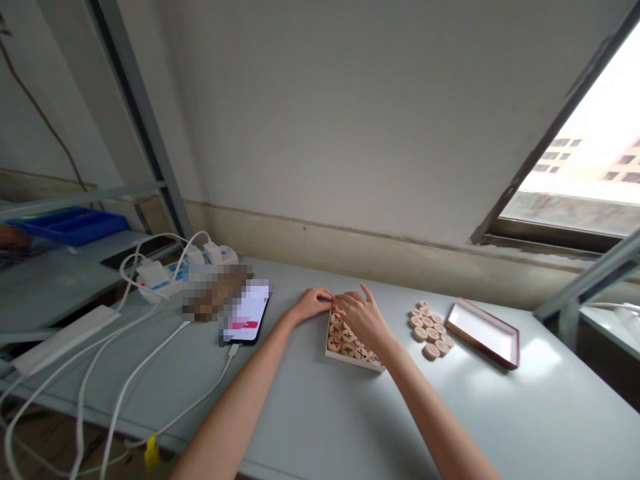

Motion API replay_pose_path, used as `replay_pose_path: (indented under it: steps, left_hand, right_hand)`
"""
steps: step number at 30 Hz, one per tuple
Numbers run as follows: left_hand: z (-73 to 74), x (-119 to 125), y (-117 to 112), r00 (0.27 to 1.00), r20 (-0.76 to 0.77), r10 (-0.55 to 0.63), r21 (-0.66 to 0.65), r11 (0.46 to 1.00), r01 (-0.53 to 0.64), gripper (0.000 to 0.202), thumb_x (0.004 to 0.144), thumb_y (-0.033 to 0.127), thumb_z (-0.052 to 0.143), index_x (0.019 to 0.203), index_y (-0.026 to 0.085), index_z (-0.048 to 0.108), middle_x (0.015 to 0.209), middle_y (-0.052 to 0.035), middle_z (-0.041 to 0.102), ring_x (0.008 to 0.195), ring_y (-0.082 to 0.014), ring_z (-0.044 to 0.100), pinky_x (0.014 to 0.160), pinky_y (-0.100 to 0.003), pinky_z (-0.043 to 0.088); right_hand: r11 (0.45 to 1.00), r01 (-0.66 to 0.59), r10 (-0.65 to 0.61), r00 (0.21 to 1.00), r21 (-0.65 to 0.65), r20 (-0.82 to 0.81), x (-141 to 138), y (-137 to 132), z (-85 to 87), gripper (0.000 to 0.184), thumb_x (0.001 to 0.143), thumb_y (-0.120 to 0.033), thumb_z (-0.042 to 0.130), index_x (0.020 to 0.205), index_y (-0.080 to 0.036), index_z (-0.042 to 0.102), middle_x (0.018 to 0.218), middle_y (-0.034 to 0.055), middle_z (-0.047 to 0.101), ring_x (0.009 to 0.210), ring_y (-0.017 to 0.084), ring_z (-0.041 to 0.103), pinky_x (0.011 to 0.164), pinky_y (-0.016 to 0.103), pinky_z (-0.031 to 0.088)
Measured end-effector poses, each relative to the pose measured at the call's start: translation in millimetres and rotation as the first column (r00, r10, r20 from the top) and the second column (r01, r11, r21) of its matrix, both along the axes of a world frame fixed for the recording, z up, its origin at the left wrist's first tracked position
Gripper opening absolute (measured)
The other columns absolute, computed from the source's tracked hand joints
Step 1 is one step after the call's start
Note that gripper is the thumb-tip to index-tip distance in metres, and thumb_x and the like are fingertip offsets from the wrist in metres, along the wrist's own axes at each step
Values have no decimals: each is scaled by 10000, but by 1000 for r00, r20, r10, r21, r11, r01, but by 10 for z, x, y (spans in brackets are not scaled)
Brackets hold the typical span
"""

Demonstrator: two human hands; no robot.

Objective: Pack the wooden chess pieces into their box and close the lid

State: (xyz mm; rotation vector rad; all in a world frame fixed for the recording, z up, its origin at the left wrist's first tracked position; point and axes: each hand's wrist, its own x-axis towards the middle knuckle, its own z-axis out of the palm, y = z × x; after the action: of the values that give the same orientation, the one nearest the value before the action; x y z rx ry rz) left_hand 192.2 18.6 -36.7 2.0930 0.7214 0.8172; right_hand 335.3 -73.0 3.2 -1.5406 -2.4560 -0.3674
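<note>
A shallow open box (350, 360) holds rows of round wooden Chinese chess pieces (334, 344) with red and dark characters. Around its far left corner my left hand (313, 304) is curled, thumb and forefinger drawn together at the rim. My right hand (364, 319) reaches over the box and covers much of its far and right side. Its fingertips meet those of the left hand at that corner, while one outer finger sticks up. Anything small between the fingertips is hidden. More loose pieces (428, 327) lie in a cluster to the right of the box.
The upturned box lid (485, 337) rests right of the loose pieces. On the left are a phone (249, 313) on a charging cable (213, 387), a power strip (175, 283) with plugs, and a white adapter (67, 340). A wall borders the table's back; metal bars (590, 287) slant at right.
</note>
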Motion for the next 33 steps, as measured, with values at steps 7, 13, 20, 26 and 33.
replay_pose_path:
  steps: [7, 13, 20, 26, 33]
  left_hand:
    - [39, 16, -30, 1000, 15, 8, -11, 1000, -8, 182, 665, 268, 605, 736, 113, 668, 832, -70, 661, 819, -160, 585, 809, -255, 418]
    - [38, 1, -49, 999, -22, 43, -7, 999, -44, 177, 670, 276, 600, 744, 128, 664, 824, -56, 663, 802, -152, 585, 781, -246, 425]
    - [26, 12, -41, 998, -27, 56, -2, 998, -56, 156, 670, 264, 591, 723, 136, 663, 825, -52, 665, 783, -149, 585, 776, -249, 426]
    - [36, 19, -44, 998, -32, 56, 8, 998, -55, 139, 665, 246, 585, 705, 137, 660, 804, -48, 668, 783, -150, 584, 771, -248, 430]
    - [18, 20, -35, 996, -46, 72, 12, 997, -72, 155, 666, 247, 575, 724, 132, 661, 821, -54, 665, 799, -156, 582, 775, -247, 429]
  right_hand:
    - [996, 86, -83, 991, 26, -107, 72, -61, 97, 163, 803, -223, 447, 895, -219, 582, 901, 32, 638, 889, 181, 533, 950, 422, 198]
    - [948, 315, -304, 939, 48, -162, 577, -145, 69, 215, 806, -235, 402, 939, -230, 570, 932, 40, 634, 867, 196, 537, 886, 425, 231]
    - [900, 433, -426, 899, 55, -105, 995, -247, -139, 251, 789, -244, 385, 957, -261, 570, 1020, 36, 586, 959, 246, 484, 905, 514, 178]
    - [982, -32, -16, 969, -189, -248, 247, -206, -2, 329, 779, -198, 429, 1081, -287, 525, 1089, 23, 562, 982, 175, 493, 831, 333, 339]
    - [984, 40, -83, 965, -175, -250, 11, -211, -25, 237, 770, -189, 469, 979, -244, 567, 986, 45, 602, 914, 191, 517, 796, 342, 330]
